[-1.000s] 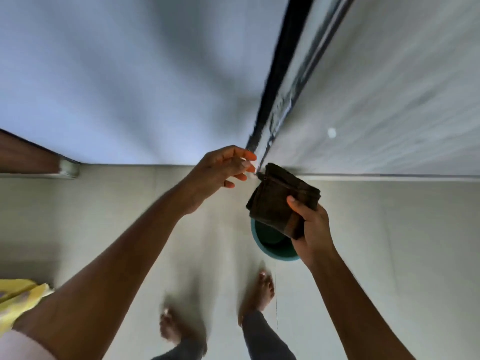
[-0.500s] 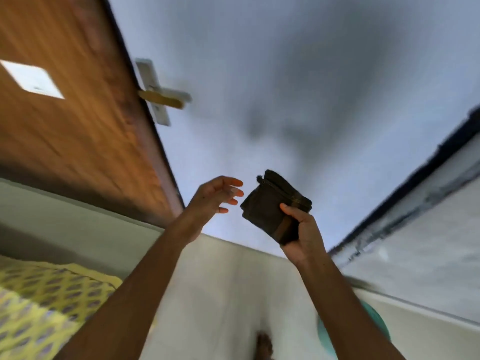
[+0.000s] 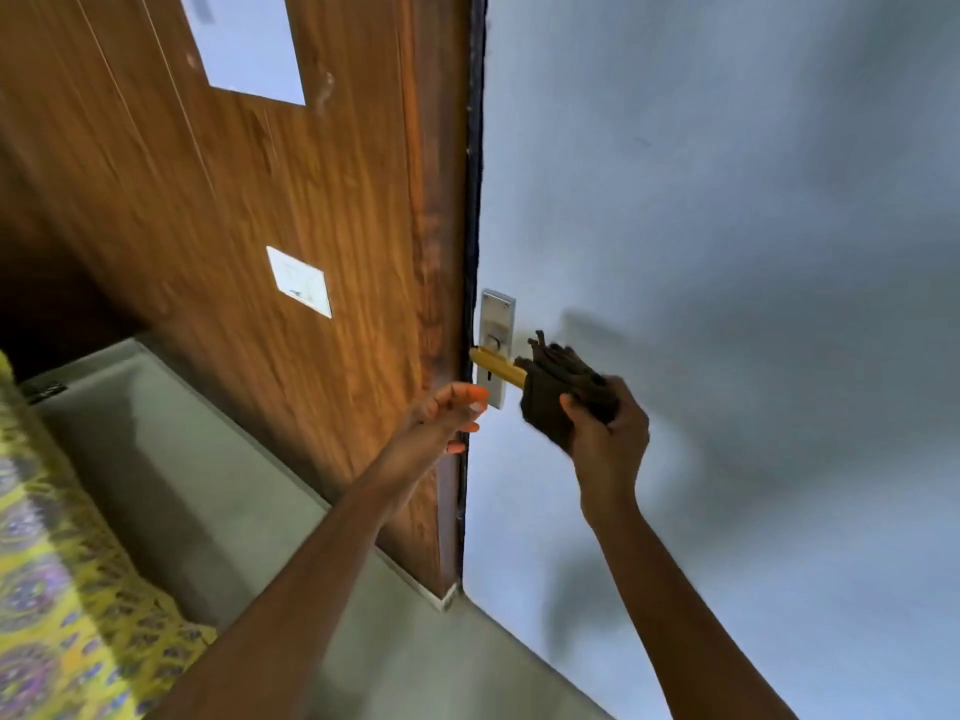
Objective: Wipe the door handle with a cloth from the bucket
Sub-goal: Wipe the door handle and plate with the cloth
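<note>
My right hand (image 3: 608,433) has a clenched grip on the folded dark cloth (image 3: 563,392), just right of centre in the frame. The door handle (image 3: 496,368) is a gold lever lying immediately left of the cloth, its long axis running from upper left to lower right, out from the silver backplate (image 3: 497,324) on the pale door face (image 3: 727,252). The cloth's left edge covers or touches the lever's free end; I cannot tell which. My right hand is the nearer one for the wipe, and I judge the stroke must run leftward along that axis toward the plate. My left hand (image 3: 449,413) hangs loosely curled and empty just below the handle, beside the brown wooden door (image 3: 260,210); it could crowd the stroke. The bucket is out of view. A yellow patterned fabric (image 3: 47,589) fills the lower left corner.
</note>
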